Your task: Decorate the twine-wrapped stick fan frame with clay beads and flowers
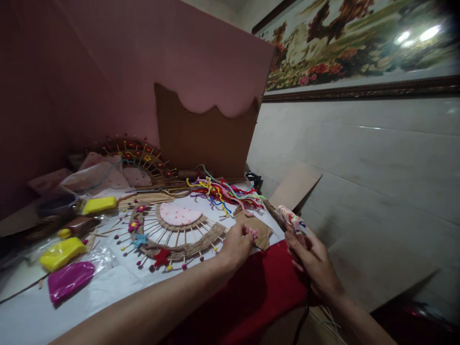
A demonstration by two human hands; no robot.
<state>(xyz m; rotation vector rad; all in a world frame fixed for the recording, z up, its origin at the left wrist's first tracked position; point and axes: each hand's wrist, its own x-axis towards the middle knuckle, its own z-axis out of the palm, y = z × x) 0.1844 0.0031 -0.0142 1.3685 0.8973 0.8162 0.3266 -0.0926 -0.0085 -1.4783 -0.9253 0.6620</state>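
Between the pinched fingers of my left hand (237, 247) is a small pink fuzzy shape (253, 233), like bent pipe cleaner. My right hand (312, 256) is wrapped round a floral-patterned glue gun (290, 218), its nozzle up and to the left, a dark cord (306, 311) hanging below. Just beyond my left hand lies a piece of brown cardboard (261, 230). To its left a fan-shaped craft (179, 247) of sticks and twine carries a red star (162, 257), a blue star (139, 240) and pink flowers (134, 225). A pink dotted half-circle (180, 214) forms its centre.
Loose coloured pipe cleaners (226, 194) are heaped behind the cardboard. Yellow (63, 254) and magenta (71, 281) clay packets lie at the left. A second decorated fan (138, 155) and scissors (176, 190) are farther back. A tall brown board (206, 136) leans against the wall.
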